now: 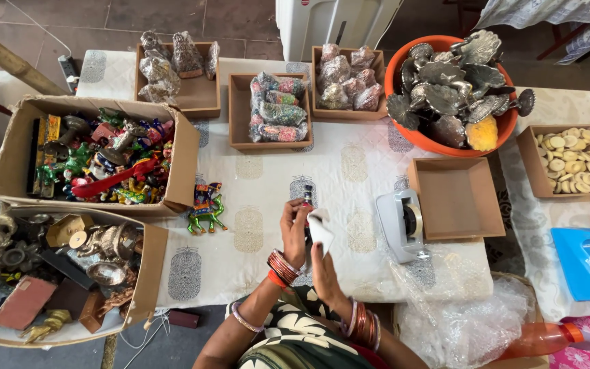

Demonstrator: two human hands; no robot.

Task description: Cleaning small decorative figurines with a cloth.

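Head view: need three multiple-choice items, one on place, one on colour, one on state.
1. Where does the tape dispenser sit?
A. Just left of the empty box
B. Inside the orange tub
C. On the floor

2. What colour is the cloth in the right hand?
A. Red
B. White
C. Green

3. How is the small dark figurine?
A. Lying flat on the table
B. Packed in a box
C. Held by the left hand

Answers: 1 A, it rests on the tablecloth beside that box; 2 B, it shows plain white; 3 C, the fingers wrap it.
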